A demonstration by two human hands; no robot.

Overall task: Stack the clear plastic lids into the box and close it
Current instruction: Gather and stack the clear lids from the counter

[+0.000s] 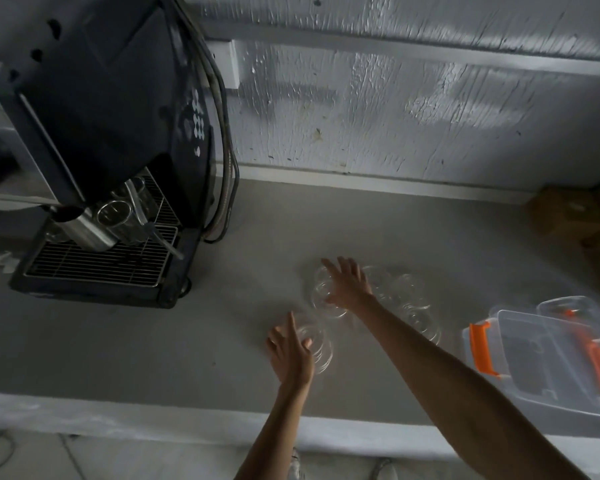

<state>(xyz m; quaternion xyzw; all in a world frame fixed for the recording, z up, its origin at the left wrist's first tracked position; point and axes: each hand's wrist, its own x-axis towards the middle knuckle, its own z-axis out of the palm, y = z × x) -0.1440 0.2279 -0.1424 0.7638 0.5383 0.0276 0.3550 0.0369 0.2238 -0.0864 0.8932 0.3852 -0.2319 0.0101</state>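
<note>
1. On the grey counter point(153, 348), the clear plastic lids point(413, 306) lie scattered in a loose group at the centre, none in the box point(534, 358) as far as its clear walls show; the box stands open at the right, near edge, its cover point(575, 313) with orange clasps propped just behind it; so I judge the task barely begun: gathering, stacking, loading and closing all remain.
2. The left hand point(290, 355) rests at the nearest lids point(317, 344), fingers loosely spread, thumb on the rim, not clamped on anything I can make out.
3. The right hand point(349, 284) reaches farther, fingers splayed wide over the far-left lids point(326, 299); whether it touches them I cannot tell; more lids lie just right of it, towards the box.
</note>
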